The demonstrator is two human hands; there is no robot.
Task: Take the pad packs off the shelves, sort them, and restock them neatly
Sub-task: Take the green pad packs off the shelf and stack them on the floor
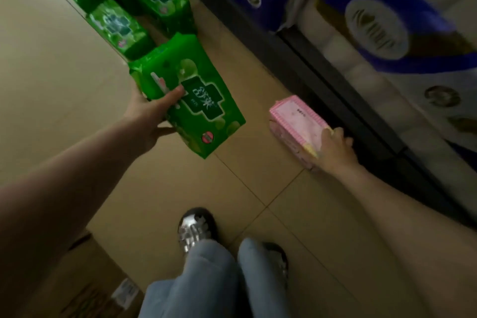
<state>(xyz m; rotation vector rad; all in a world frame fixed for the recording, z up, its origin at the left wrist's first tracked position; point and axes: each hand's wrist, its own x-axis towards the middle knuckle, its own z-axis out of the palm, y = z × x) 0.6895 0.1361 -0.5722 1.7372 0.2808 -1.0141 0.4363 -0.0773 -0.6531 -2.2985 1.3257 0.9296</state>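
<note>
Mid-sort on the floor: left hand (151, 113) grips a green pad pack (191, 95) at ten o'clock beside two grounded green packs (134, 15), right hand (335, 147) grips a pink pack (296, 121) at three o'clock; restocking remains.

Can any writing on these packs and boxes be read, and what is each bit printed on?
Green pack held in the left hand: white characters in a dark cross, too blurred to read.
Green packs on the floor: same cross emblem, unreadable.
Pink pack under the right hand: small dark print, too small to read.
Blue tissue-roll packaging: oval logo, blurred.
Cardboard box label: blurred.
Nothing reads clearly.
</note>
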